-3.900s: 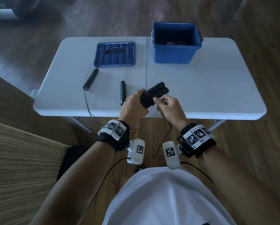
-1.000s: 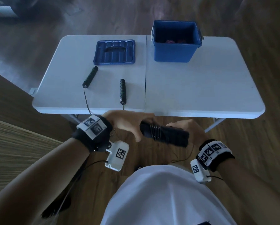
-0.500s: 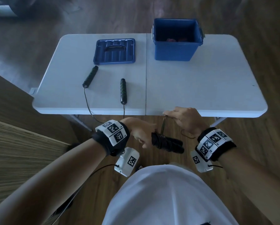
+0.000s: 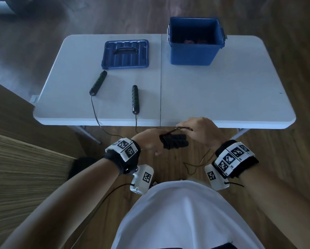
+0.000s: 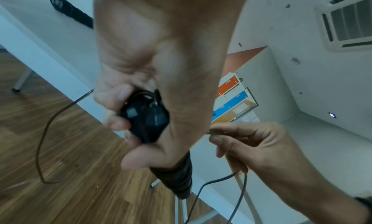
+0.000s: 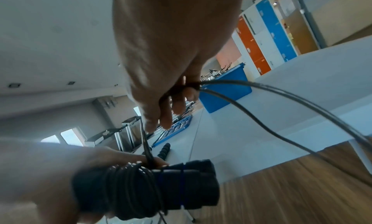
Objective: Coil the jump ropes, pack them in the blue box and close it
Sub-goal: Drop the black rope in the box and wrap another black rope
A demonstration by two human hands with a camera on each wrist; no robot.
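Lid [image 4: 125, 54] left of box [image 4: 195, 49], rope handles [image 4: 134, 99] nearer.

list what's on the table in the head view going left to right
Slanted rope handle → lid → upright rope handle → blue box. The lid overlaps both handles a little in width; this order goes by their centres.

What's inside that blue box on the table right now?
The blue box stands open, its lid lying flat beside it. Something reddish shows at the bottom, too dark to identify. The near wall hides the rest of the floor.
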